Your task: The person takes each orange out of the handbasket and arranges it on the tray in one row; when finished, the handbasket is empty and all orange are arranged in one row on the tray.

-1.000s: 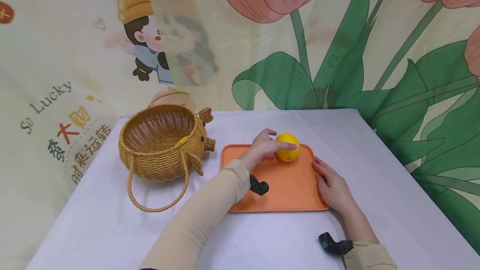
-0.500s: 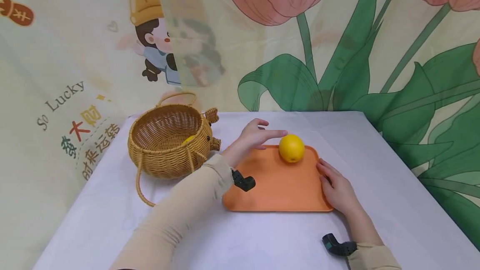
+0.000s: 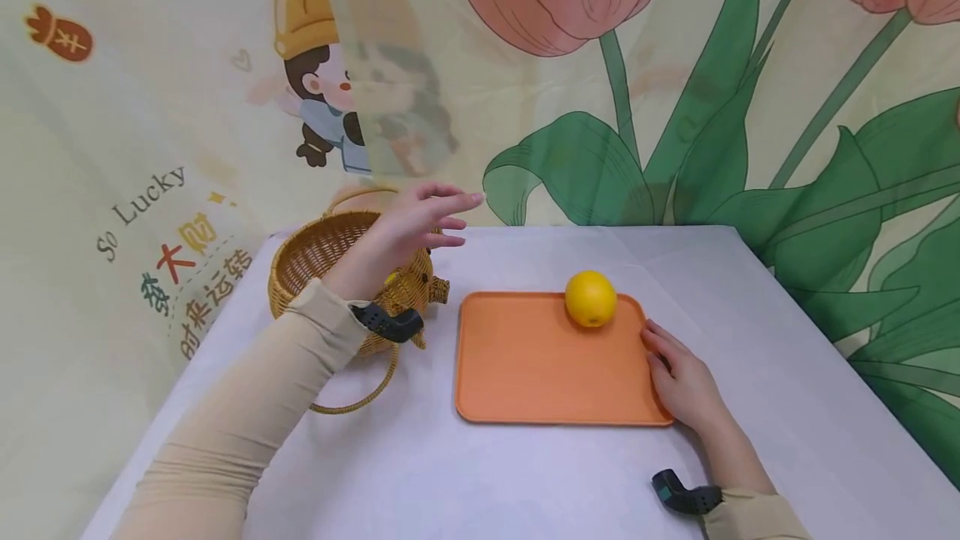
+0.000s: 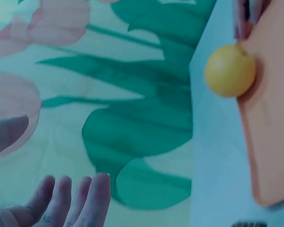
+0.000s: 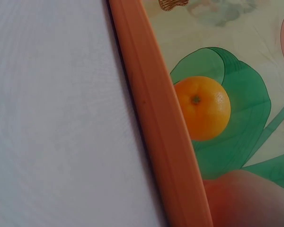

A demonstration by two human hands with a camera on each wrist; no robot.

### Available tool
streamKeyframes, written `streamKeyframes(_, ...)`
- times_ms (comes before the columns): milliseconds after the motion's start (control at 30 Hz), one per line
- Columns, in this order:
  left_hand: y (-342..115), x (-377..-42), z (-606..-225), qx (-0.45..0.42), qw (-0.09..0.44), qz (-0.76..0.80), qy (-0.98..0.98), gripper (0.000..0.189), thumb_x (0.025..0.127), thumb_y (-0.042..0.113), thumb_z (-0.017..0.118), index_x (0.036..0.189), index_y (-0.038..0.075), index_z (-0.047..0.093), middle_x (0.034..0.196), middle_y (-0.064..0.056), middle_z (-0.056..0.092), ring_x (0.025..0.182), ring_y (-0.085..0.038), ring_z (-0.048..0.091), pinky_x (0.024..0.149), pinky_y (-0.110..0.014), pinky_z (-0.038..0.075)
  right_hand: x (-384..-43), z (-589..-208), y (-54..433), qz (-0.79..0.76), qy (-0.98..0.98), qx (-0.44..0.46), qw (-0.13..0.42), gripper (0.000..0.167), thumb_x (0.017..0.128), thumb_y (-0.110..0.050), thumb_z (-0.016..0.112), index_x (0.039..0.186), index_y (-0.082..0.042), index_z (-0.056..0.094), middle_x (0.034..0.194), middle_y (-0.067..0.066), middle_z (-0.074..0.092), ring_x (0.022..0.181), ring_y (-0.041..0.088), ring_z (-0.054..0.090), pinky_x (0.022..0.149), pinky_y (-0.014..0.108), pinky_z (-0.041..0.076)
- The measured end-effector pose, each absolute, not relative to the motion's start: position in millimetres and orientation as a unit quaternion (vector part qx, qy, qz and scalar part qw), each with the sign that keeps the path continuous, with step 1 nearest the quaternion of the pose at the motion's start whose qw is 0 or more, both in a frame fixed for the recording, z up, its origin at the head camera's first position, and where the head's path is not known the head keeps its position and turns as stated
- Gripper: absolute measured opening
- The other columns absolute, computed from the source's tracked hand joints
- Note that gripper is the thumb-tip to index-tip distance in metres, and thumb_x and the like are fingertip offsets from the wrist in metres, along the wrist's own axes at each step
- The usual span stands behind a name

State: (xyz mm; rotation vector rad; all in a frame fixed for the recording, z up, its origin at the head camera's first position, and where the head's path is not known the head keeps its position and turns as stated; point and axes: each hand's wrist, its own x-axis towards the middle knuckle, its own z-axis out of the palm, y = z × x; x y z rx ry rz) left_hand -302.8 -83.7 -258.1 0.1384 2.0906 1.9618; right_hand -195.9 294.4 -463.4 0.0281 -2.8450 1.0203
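Note:
My left hand [image 3: 416,227] is raised over the wicker basket [image 3: 300,257], fingers spread and holding nothing. In the left wrist view its fingertips [image 4: 102,187] stand apart from the thumb. A yellow-orange fruit [image 3: 591,299], seen with its stem end in the right wrist view as an orange [image 5: 204,109], sits at the far right corner of the orange tray [image 3: 525,365]. My right hand [image 3: 686,382] rests at the tray's right rim, fingers fairly straight along it. A bit of something yellow [image 3: 391,278] shows at the basket, mostly hidden by my left hand.
The basket has an animal face with a snout [image 3: 440,290] and a looped handle [image 3: 360,401] lying towards the front. A white cloth [image 3: 450,482] covers the table, and a printed curtain [image 3: 525,90] hangs behind it.
My left hand has drawn back from the orange and moved left and up over the basket. The orange stays on the tray; my right hand keeps its place at the rim.

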Motion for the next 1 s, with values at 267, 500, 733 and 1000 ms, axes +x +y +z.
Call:
streamKeyframes(267,-133,-321,-252,0.018,0.125,0.672,0.73,0.066,0.096,0.031,0.074,0.147,0.001,0.045,0.144,-0.02,0.049,0.125,-0.034,0.056,0.099,-0.044,0.053,-196,-464,298,0.336,-0.94,0.008,0.063,0.047,0.107,-0.006,0.047,0.152,0.003,0.043,0.161,0.019,0.035,0.147,0.044,0.031,0.112,0.063,0.033)
streamKeyframes(500,-151,-332,-254,-0.003,0.125,0.661,0.74,0.064,0.097,0.029,0.072,0.147,-0.001,0.045,0.146,-0.023,0.046,0.124,-0.035,0.056,0.101,-0.045,0.052,-195,-466,298,0.336,-0.94,0.006,0.065,0.046,0.107,-0.006,0.048,0.152,0.003,0.043,0.161,0.019,0.036,0.146,0.044,0.032,0.111,0.063,0.033)
streamKeyframes(733,-163,-340,-257,-0.01,0.127,0.631,0.765,0.057,0.098,0.029,0.072,0.14,-0.002,0.05,0.139,-0.021,0.048,0.119,-0.036,0.059,0.103,-0.048,0.05,-194,-463,296,0.34,-0.939,0.007,0.058,0.046,0.107,-0.007,0.048,0.152,0.003,0.043,0.161,0.018,0.035,0.147,0.043,0.031,0.112,0.062,0.032)
streamKeyframes(1000,-181,-344,-268,-0.019,0.133,0.578,0.805,0.047,0.098,0.028,0.07,0.129,0.001,0.049,0.135,-0.023,0.052,0.121,-0.039,0.058,0.1,-0.048,0.052,-196,-462,294,0.339,-0.939,0.011,0.059,0.046,0.107,-0.007,0.049,0.152,0.002,0.044,0.161,0.018,0.036,0.146,0.044,0.032,0.111,0.063,0.033)
